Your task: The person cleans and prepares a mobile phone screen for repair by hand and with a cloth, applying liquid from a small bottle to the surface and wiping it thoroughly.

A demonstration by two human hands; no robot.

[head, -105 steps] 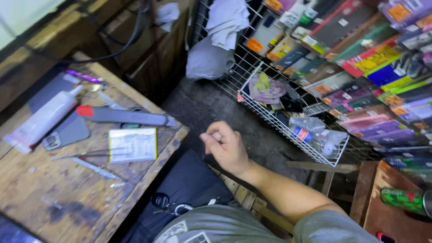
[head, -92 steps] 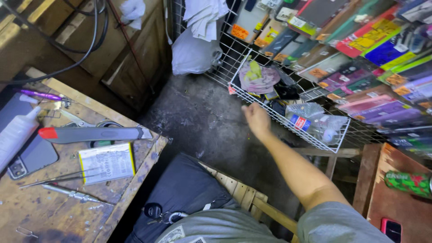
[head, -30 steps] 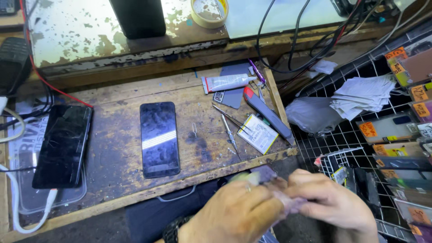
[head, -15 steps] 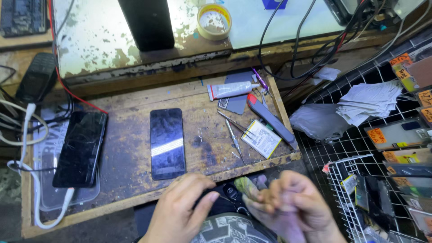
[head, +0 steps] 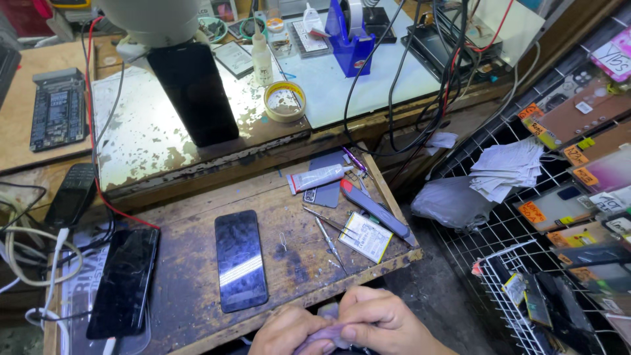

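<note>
Both hands are together at the bottom edge of the head view, just below the front edge of the wooden worktop (head: 190, 197). My left hand (head: 289, 331) and my right hand (head: 381, 320) pinch a small pale purple plastic packet (head: 327, 335) between their fingers. A black smartphone (head: 240, 260) lies face up on the worktop right above my hands. Another black phone (head: 125, 281) lies to its left on a clear sheet.
Tweezers (head: 327, 240), a small box (head: 365, 236), a red-tipped grey tool (head: 374, 209) and a white tube (head: 317, 178) lie on the worktop's right part. A wire rack (head: 526, 217) of packaged goods stands at right. A tape roll (head: 284, 101) and cables sit on the raised bench behind.
My right hand reached into the wire rack's basket, then came back with a small packet. The view swung from the floor to the worktop, and both hands now hold the packet together.
</note>
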